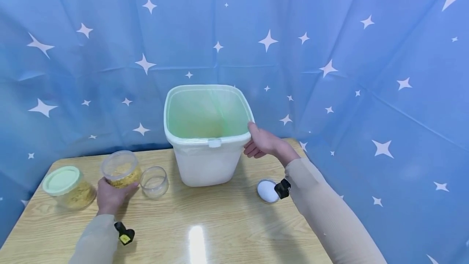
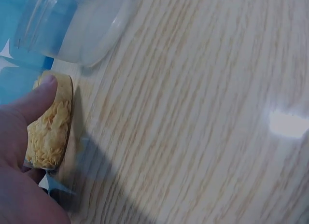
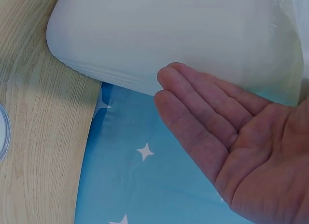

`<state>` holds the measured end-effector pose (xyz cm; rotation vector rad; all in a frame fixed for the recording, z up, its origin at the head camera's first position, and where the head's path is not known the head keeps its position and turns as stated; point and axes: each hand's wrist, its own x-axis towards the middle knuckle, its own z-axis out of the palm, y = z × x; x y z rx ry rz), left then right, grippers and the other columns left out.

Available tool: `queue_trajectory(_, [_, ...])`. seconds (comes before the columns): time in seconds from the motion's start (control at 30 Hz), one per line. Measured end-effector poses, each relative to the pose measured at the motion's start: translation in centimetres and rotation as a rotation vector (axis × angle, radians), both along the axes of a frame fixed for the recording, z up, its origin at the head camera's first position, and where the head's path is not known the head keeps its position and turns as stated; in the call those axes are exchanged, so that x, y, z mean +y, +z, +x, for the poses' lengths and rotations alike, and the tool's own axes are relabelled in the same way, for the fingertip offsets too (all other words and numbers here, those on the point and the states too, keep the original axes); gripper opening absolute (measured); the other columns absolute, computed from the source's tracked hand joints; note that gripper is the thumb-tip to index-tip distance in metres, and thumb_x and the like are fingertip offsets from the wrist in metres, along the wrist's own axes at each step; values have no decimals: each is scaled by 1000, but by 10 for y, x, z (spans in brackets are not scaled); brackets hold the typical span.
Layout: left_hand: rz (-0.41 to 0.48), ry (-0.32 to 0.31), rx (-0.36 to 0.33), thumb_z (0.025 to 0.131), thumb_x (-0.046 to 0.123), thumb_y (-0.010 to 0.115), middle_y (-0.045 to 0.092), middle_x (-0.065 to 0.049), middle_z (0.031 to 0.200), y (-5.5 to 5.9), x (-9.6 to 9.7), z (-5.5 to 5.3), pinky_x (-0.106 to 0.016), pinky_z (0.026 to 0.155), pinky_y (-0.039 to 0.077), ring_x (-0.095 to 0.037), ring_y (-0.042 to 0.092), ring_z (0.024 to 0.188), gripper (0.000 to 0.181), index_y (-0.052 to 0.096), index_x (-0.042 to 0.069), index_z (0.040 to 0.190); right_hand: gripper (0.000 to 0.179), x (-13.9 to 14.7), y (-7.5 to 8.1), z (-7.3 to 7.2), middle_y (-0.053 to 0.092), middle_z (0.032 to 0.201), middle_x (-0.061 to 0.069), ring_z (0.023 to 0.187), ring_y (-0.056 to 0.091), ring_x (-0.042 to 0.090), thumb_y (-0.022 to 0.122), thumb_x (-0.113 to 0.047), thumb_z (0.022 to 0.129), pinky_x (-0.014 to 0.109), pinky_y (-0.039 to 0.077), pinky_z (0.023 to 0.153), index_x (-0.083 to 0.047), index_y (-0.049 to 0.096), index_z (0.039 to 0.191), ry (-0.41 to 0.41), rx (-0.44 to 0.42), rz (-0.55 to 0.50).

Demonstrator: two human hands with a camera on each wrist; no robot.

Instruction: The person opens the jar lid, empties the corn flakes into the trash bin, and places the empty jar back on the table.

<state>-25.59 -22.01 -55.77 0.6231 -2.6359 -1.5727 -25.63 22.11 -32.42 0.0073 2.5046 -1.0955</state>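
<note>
My left hand (image 1: 111, 196) grips a clear round jar (image 1: 126, 178) of yellow flakes at its lower part. In the left wrist view, the thumb (image 2: 47, 86) lies along one side of the flake-filled jar (image 2: 50, 134); most fingers are hidden. My right hand (image 1: 264, 141) is at the right front corner of a tall white bin (image 1: 207, 162), thumb at the rim and fingers below it. The right wrist view shows the right hand's fingers (image 3: 193, 125) nearly straight beside the bin wall (image 3: 159, 35). The bin's inside looks pale green.
A jar with a mint-green lid (image 1: 63, 180) stands left of my left hand. Right of the held jar is a clear container (image 1: 154, 182). A small round dish with white contents (image 1: 268, 190) sits near my right wrist. Behind the wooden table (image 1: 227, 223) hangs a blue starred curtain (image 1: 234, 23).
</note>
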Motion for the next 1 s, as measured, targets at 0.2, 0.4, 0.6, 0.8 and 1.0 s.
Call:
queue_trajectory(0.2, [-12,-6,-24,74,40,83,25,-36,151,3,-3,7,-64,113,27,-52,28,137,118,5,-3,153,78,-2,0,-1,68,108,22,96,69,33,4,-49,98,42,58,86,4,59,113,-2,-5,-1])
queue_trajectory(0.4, [-89,-50,26,72,42,85,33,-34,149,-1,-9,11,-65,111,28,-52,32,136,115,17,-3,153,80,-3,1,0,68,109,23,96,69,33,3,-50,98,43,57,88,5,59,114,5,-7,0])
queue_trajectory(0.6, [-12,-83,10,72,44,84,27,-32,153,2,-13,15,-65,113,26,-51,28,139,121,9,-1,154,85,-2,3,-1,66,112,24,101,67,35,1,-53,98,45,56,91,7,58,116,16,-14,-7])
queue_trajectory(0.8, [-35,-138,-31,74,50,81,18,-35,155,10,-16,25,-66,112,27,-52,25,140,125,1,-3,154,84,-1,5,1,65,115,26,104,67,37,1,-52,99,46,55,93,8,56,119,17,-23,-11])
queue_trajectory(1.0, [-52,-182,-79,74,55,78,9,-36,157,11,-22,35,-67,112,25,-54,19,141,130,-8,-2,153,84,-2,4,0,65,113,26,101,68,36,1,-51,99,46,56,91,9,56,119,23,-16,-6])
